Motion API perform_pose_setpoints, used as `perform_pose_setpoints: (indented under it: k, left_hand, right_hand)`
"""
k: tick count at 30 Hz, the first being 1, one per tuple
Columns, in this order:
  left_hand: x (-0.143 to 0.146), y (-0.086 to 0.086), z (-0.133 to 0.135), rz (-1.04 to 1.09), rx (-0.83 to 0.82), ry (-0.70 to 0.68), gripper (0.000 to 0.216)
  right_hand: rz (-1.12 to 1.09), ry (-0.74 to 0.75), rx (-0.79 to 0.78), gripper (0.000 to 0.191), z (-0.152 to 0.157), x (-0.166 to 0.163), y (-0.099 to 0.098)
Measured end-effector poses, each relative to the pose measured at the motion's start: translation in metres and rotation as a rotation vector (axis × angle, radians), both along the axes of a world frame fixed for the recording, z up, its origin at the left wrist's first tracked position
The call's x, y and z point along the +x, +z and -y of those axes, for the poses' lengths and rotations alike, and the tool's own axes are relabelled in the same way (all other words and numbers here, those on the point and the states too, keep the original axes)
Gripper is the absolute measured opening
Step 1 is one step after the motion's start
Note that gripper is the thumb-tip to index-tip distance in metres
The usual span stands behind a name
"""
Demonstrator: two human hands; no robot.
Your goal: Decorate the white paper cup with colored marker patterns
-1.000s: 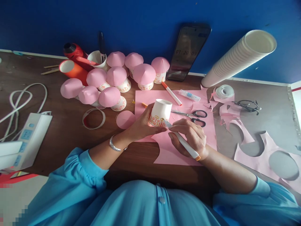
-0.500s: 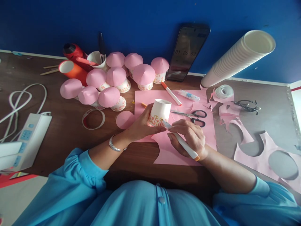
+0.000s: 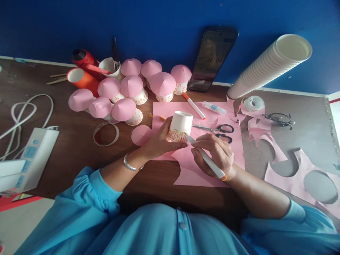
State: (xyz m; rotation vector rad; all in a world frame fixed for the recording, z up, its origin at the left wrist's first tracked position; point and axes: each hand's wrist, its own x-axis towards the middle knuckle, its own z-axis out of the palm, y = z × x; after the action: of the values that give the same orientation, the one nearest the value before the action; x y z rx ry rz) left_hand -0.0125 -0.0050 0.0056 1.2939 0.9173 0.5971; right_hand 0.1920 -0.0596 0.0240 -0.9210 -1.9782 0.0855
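My left hand (image 3: 159, 141) is wrapped round an upturned white paper cup (image 3: 180, 124) with orange drawings along its rim, standing on a pink paper sheet (image 3: 202, 166). My right hand (image 3: 215, 154) pinches a white marker with an orange end (image 3: 208, 161), its tip touching the cup's lower edge. A silver bracelet (image 3: 129, 163) circles my left wrist. Both hands rest over the pink sheet at the middle of the brown desk (image 3: 79, 156).
Several pink-capped cups (image 3: 127, 92) cluster at the back left. Scissors (image 3: 220, 130), a second marker (image 3: 193, 105), a glue tube (image 3: 214, 107), a pink circle (image 3: 141, 135), tape rings (image 3: 105, 134), a phone (image 3: 214, 56), stacked white cups (image 3: 268, 65), glasses (image 3: 280, 118), pink offcuts (image 3: 297, 170) and a power strip (image 3: 32, 156) lie around.
The marker tip has shifted slightly along the cup's rim. The hands and the cup stay in the same spot.
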Motion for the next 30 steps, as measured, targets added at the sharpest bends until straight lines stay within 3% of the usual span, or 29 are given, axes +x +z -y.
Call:
perform_pose_setpoints:
  k: [30]
  left_hand:
    - [-0.0026, -0.0093, -0.0004, -0.021, 0.086, 0.009, 0.081]
  right_hand:
    - [0.023, 0.029, -0.028, 0.021, 0.0026, -0.0024, 0.0022]
